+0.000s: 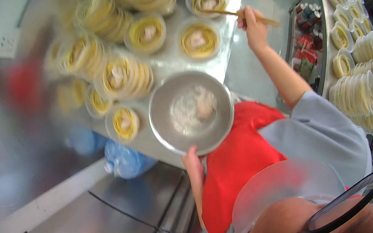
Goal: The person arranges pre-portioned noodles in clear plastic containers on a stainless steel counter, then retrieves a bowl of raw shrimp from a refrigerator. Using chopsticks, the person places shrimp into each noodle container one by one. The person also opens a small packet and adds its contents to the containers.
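My left hand (193, 161) grips the near rim of a stainless steel bowl (162, 124), thumb over the edge. Inside the bowl lies a small pale, wet mass (205, 103), perhaps meat, with shiny residue beside it. My right hand (253, 25) holds wooden chopsticks (268, 20). Their tips reach into a clear plastic bowl of yellow noodles (206, 0) at the table corner, touching or just above a pale lump there. Closer to the steel bowl sits another noodle bowl (199, 40) with pale pieces on top. A similar noodle bowl (145, 33) stands to its left.
Stacked noodle bowls (122, 77) crowd the left and back of the steel table (170, 63). Blue plastic water bottles (127, 159) lie beneath its left edge. Across the tiled aisle, a shelved counter (319, 20) carries more stacked bowls (353, 94). The far left is blurred.
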A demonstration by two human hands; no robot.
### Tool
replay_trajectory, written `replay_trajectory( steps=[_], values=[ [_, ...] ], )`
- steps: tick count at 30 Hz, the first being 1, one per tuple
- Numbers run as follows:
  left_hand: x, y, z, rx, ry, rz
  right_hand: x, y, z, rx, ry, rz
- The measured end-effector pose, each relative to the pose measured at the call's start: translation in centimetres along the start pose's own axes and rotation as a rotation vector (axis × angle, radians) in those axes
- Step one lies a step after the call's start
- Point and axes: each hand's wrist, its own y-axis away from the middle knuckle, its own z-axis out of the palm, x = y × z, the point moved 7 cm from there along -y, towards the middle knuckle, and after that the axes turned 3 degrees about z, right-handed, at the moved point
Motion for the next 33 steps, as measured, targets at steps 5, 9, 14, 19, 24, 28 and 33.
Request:
replay_trajectory(
  steps=[5, 9, 14, 19, 24, 28, 33],
  values=[
    [2.0, 0.4, 0.1, 0.044, -0.126, 0.139, -1.8, 8.5, 5.6, -0.655, 0.296, 0.251],
    [2.9, 1.0, 0.5, -0.033, -0.134, 0.086, -1.0, 16.9, 8.3, -1.33, 0.672, 0.05],
    [4.3, 0.4, 0.2, -0.057, -0.278, 0.222, 1.7, 21.4, 8.8, -1.262, 0.617, 0.106],
    [4.1, -0.3, -0.3, -0.088, -0.32, 0.308, 4.5, 24.7, 8.2, -0.978, 0.558, 0.455],
    [4.3, -0.3, -1.0, -0.065, -0.287, 0.358, 1.3, 22.4, 7.5, -0.874, 0.564, 0.283],
    [4.6, -0.3, -1.2, -0.094, -0.377, 0.321, 0.3, 23.6, 8.3, -1.061, 0.606, 0.035],
    [5.6, -0.2, -1.3, -0.094, -0.515, 0.421, 2.2, 27.2, 9.4, -1.163, 0.603, 0.038]
  ],
)
